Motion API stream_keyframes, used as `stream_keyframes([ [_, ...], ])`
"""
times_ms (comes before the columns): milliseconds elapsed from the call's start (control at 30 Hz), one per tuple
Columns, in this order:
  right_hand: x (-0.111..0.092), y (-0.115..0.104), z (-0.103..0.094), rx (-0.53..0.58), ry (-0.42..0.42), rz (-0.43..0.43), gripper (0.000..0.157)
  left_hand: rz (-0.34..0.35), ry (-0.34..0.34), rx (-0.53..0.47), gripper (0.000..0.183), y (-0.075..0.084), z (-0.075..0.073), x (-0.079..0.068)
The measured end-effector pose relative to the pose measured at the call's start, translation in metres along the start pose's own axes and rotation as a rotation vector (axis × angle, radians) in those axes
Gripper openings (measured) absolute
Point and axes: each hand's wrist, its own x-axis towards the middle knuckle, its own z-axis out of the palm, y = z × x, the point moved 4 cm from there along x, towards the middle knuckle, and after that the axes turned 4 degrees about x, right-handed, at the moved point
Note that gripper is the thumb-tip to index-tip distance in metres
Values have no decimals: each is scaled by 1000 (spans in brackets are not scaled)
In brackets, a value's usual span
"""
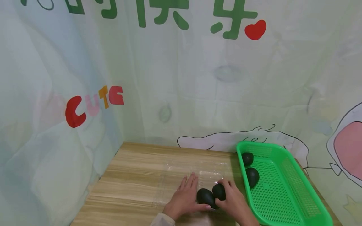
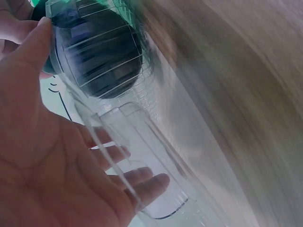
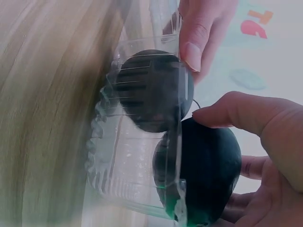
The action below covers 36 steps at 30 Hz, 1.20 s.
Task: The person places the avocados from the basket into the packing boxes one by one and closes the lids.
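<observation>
On the table is a clear plastic clamshell box (image 1: pixel 207 175), its lid spread out to the left. One dark egg-shaped avocado (image 1: pixel 205 197) lies in its near part, visible through the clear wall in both wrist views. My right hand (image 1: pixel 234 204) grips a second dark avocado (image 3: pixel 208 165) between thumb and fingers, partly behind the box rim and beside the first. My left hand (image 1: pixel 183 197) rests at the box with its fingers stretched out, seen through clear plastic in the left wrist view. The left thumb reaches along the near rim beside the first avocado.
A green plastic basket (image 1: pixel 294 191) stands right of the box, with two dark avocados (image 1: pixel 252 177) against its left side. The wood-grain table (image 1: pixel 118 182) meets a printed curtain (image 1: pixel 181 94) at the back and left.
</observation>
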Motion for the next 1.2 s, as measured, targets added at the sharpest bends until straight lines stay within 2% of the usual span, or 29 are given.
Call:
stream_keyframes([
  [333,4,0,5,-37,35,-45,53,-4,-11,-14,119,1,-1,-2],
  [500,7,1,8,-44,4,-63,52,-2,-4,-9,117,1,0,-1],
  [667,8,4,17,-18,1,-137,50,-2,-1,6,118,1,0,-2],
  [800,9,6,28,-8,28,-191,42,-2,4,12,119,2,1,-2],
  [1000,11,6,32,-3,32,-144,36,-4,-10,-1,119,1,3,1],
  [1200,12,3,24,-32,109,-150,30,-4,-14,7,120,-1,3,3],
])
